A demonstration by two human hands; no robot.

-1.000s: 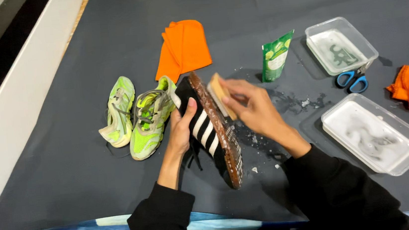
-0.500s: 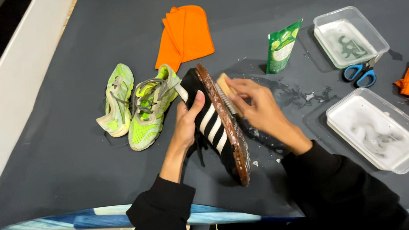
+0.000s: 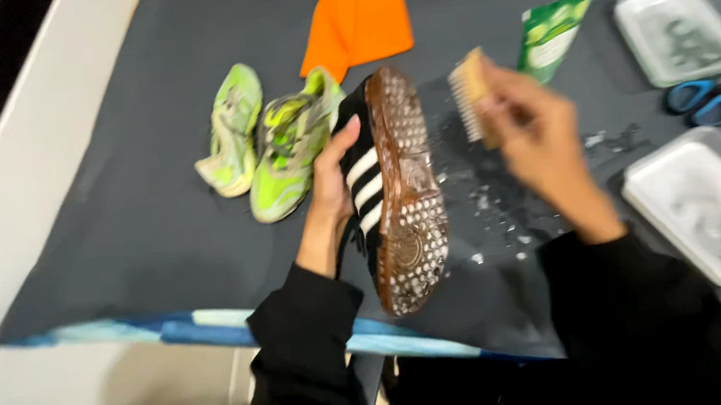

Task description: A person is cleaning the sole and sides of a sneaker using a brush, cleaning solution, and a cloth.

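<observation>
Our left hand (image 3: 331,188) grips the shoe (image 3: 394,186) sole-up; our right hand (image 3: 539,137), fingers closed on the brush (image 3: 472,95), has lifted off toward two o'clock; scrubbing pauses.

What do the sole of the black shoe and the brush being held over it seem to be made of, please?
Sole: apparently rubber, brown, studded with small moulded nubs, flecked with white foam. Brush in the right hand: seemingly a pale wooden block with light bristles, though blurred. The left hand steadies the shoe.

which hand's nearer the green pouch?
Right. The right hand, holding the brush, is just below-left of the green pouch. The left hand grips the black shoe, farther left.
</observation>
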